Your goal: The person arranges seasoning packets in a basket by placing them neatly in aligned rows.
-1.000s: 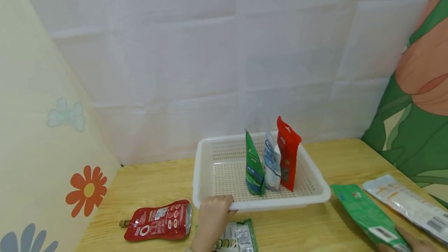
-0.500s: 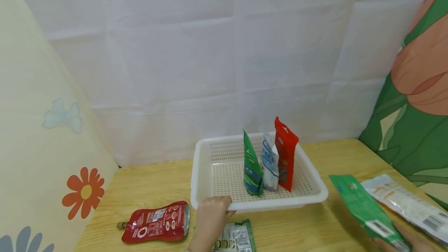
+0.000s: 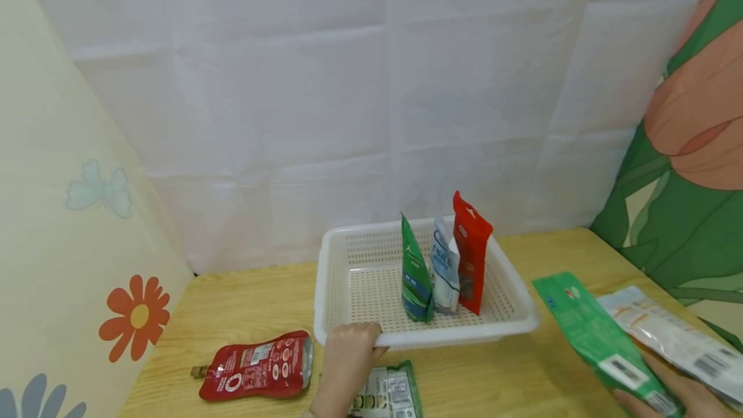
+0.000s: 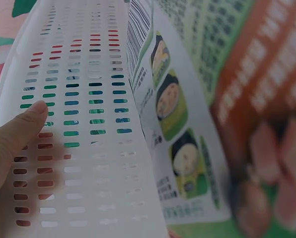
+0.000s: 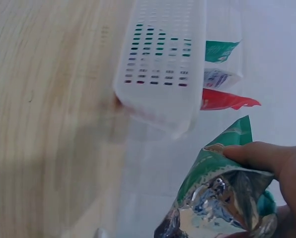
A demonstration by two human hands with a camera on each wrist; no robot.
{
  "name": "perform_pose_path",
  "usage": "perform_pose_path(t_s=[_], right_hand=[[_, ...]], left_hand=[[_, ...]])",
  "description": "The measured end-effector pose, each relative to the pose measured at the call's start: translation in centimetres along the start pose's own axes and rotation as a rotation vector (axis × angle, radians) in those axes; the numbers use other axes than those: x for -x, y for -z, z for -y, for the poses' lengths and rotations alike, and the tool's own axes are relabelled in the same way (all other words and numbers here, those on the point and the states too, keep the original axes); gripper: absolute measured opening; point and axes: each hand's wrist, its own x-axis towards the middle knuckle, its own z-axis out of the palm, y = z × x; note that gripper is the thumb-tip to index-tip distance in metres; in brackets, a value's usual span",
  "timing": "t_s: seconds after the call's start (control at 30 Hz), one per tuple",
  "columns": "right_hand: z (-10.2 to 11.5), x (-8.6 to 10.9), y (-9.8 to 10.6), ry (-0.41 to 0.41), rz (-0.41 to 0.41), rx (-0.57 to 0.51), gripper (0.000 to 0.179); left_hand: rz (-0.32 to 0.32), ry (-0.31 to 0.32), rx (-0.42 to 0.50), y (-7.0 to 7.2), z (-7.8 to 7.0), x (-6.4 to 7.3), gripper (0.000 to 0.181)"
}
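Note:
My left hand (image 3: 352, 357) grips the near rim of a white plastic basket (image 3: 441, 339); in the left wrist view its thumb (image 4: 36, 111) lies against the perforated wall. Inside the basket stand a green packet (image 3: 416, 279), a white-and-blue packet (image 3: 445, 276) and a red packet (image 3: 471, 257). At the right, my right hand (image 3: 676, 389) holds a green packet (image 3: 598, 328) by its lower end, raised off the table. The right wrist view shows the thumb pressing this packet (image 5: 212, 173), its silvery underside facing the camera. Some right-hand fingers are hidden.
A red spouted pouch (image 3: 258, 366) lies left of the basket. A green-and-white packet (image 3: 389, 392) lies in front of it, partly behind my left forearm. A clear-and-white packet (image 3: 676, 337) lies at the right. A white sheet (image 3: 290, 95) hangs behind the wooden table (image 3: 244, 295).
My right hand has raised the green packet slightly and tilted it, its far end moving up and left. My left hand keeps its grip on the basket rim.

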Motion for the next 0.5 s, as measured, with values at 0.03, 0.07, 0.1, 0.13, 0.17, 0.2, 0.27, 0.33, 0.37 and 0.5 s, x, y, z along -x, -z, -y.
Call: perform_pose_path(t_s=[0.03, 0.07, 0.1, 0.13, 0.17, 0.2, 0.27, 0.33, 0.37, 0.5], right_hand=[[0.1, 0.1, 0.0, 0.044, -0.036, -0.015, 0.107], [0.3, 0.3, -0.1, 0.085, -0.079, -0.025, 0.104], [0.5, 0.5, -0.3, 0.11, -0.143, -0.033, 0.102], [0.7, 0.7, -0.4, 0.135, -0.182, -0.038, 0.101], [0.9, 0.9, -0.6, 0.156, -0.233, -0.043, 0.099], [1.2, 1.2, -0.8, 0.175, -0.276, -0.046, 0.098], [1.7, 1.7, -1.0, 0.203, -0.358, -0.052, 0.095], [2.3, 2.3, -1.3, 0.205, -0.431, -0.063, 0.092], [2.6, 2.5, -1.4, 0.2, -0.463, -0.065, 0.092], [3.6, 3.0, -1.4, 0.163, -0.473, -0.032, 0.094]], left_hand=[[-0.005, -0.002, -0.007, 0.0, 0.0, 0.0, 0.025], [-0.009, -0.003, -0.009, -0.1, 0.0, 0.0, 0.025], [-0.013, -0.005, -0.011, -0.1, 0.1, 0.0, 0.025], [-0.016, -0.006, -0.011, -0.2, 0.1, 0.1, 0.025], [-0.019, -0.005, -0.011, -0.2, 0.1, 0.1, 0.026], [-0.024, -0.005, -0.01, -0.2, 0.1, 0.1, 0.026], [-0.036, -0.004, -0.007, -0.1, 0.1, 0.0, 0.027], [-0.041, -0.002, -0.001, -0.1, 0.1, 0.0, 0.028], [-0.04, 0.001, 0.0, -0.1, 0.0, 0.0, 0.028], [-0.018, 0.012, 0.01, -0.1, 0.0, 0.0, 0.029]])
